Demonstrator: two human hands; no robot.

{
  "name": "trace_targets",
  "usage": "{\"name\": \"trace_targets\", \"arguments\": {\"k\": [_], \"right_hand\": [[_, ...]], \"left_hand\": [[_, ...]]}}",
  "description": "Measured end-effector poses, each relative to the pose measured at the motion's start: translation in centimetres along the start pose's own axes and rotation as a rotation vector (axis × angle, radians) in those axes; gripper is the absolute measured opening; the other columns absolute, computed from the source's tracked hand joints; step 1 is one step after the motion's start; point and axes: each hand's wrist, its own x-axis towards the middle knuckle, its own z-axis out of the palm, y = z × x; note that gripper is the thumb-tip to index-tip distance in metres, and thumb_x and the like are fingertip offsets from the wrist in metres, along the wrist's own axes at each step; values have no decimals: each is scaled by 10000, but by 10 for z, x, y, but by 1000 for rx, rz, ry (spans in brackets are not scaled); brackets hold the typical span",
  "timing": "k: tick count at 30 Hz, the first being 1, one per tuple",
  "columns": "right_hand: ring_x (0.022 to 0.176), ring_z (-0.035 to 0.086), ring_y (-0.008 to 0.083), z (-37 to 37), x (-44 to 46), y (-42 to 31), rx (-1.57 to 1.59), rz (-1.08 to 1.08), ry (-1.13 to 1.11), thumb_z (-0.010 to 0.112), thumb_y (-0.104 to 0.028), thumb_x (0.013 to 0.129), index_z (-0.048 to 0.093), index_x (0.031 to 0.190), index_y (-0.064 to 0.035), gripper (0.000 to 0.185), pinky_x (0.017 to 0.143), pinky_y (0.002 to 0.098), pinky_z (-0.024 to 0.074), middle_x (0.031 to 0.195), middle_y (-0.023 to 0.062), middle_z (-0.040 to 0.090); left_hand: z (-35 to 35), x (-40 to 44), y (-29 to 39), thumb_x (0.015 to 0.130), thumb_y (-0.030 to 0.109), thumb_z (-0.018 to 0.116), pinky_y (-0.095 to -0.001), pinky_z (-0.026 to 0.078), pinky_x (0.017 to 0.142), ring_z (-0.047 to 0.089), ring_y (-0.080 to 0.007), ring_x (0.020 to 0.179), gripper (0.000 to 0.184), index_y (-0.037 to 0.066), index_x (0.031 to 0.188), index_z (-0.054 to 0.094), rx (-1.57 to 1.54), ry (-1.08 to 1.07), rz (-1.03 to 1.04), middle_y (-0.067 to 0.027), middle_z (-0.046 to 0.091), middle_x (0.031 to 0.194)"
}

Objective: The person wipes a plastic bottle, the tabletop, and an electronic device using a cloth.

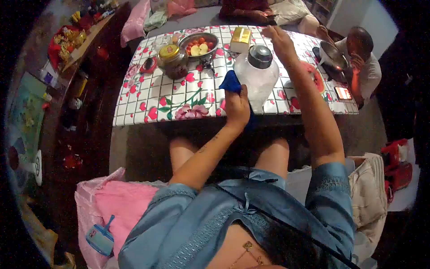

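Note:
My left hand (237, 107) is closed around a blue cloth (230, 82), which sticks up above the thumb and hangs down behind the hand. Right beside it, a large translucent jar (257, 80) with a dark grey lid (260, 56) stands upright near the table's front edge. My right hand (280, 41) is raised past the jar, over the far part of the table. Its fingers are bent together, and whatever they may hold is too small to make out.
The table (148, 96) has a flowered cover. On it are a yellow-lidded jar (172, 62), a metal bowl of fruit (198, 45), a yellow tissue box (241, 39), a watermelon-patterned plate (317, 80), a pan (332, 54) and a lit phone (343, 93). Two people sit nearby.

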Motion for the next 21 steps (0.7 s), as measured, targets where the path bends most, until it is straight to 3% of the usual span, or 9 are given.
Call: {"name": "trace_targets", "arguments": {"k": [1, 3, 7, 9, 11, 13, 17, 19, 21], "right_hand": [[929, 647, 252, 2, 3, -10, -22, -104, -47, 455, -423, 966, 659, 1022, -26, 450, 836, 360, 474, 994, 156, 690], [976, 638, 216, 12, -7, -60, -144, 14, -181, 467, -415, 967, 659, 1053, 5, 470, 890, 309, 452, 1046, 91, 698], [897, 659, 305, 32, -11, -66, -652, 65, -344, 494, -457, 922, 696, 1016, -53, 461, 827, 360, 482, 946, 167, 698], [877, 653, 392, 30, -8, -45, -670, -40, -283, 449, -461, 934, 699, 959, -80, 456, 817, 445, 493, 909, 194, 686], [868, 675, 312, 22, -6, -46, -561, -36, -374, 485, -457, 921, 711, 991, -99, 428, 802, 405, 502, 925, 133, 708], [857, 677, 275, 21, -12, -58, -525, -17, -359, 513, -456, 911, 713, 979, -98, 415, 789, 380, 504, 920, 107, 716], [864, 644, 157, 19, -5, -51, -502, 49, -410, 549, -373, 918, 704, 1013, -50, 372, 797, 289, 480, 939, 80, 711], [821, 667, 211, 16, -4, -39, -407, 14, -392, 566, -441, 890, 715, 971, -91, 389, 773, 336, 495, 873, 87, 713], [817, 661, 197, 15, 1, -26, -384, 23, -385, 576, -439, 884, 711, 986, -73, 404, 770, 333, 492, 872, 93, 710]], "left_hand": [[-8, 4, -1, 1021, 329, 400, -400, 325, 1059, 455, -380, 1237, 509, -74, 1332, 408, -47, -89, -56, -259, 495, 1310], [-14, 6, 2, 1016, 332, 408, -415, 366, 1027, 499, -398, 1185, 500, -73, 1308, 436, -97, -177, -125, -263, 528, 1273], [-12, 6, -18, 988, 304, 467, -491, 465, 834, 578, -456, 933, 405, -26, 1220, 505, 26, -303, -250, -258, 608, 1079], [-11, -5, -42, 942, 271, 546, -486, 450, 876, 557, -440, 985, 415, -1, 1252, 500, 239, -288, -37, -255, 582, 1124], [-15, -12, -67, 893, 248, 607, -466, 427, 931, 516, -422, 1050, 440, 29, 1266, 525, 417, -307, 154, -252, 541, 1153], [-23, -11, -82, 843, 247, 636, -496, 384, 951, 521, -406, 1034, 310, -40, 955, 667, 597, -178, 470, -254, 602, 990], [-47, 10, -68, 819, 193, 631, -511, 433, 896, 564, -415, 971, 230, -17, 906, 670, 486, -232, 406, -246, 606, 975], [-53, 23, -61, 808, 155, 615, -514, 485, 788, 609, -409, 866, 162, 7, 851, 664, 541, -575, 85, -216, 624, 913], [-52, 38, -63, 811, 146, 615, -456, 513, 688, 654, -346, 764, 159, -8, 821, 656, 410, -383, -102, -192, 661, 782]]}}
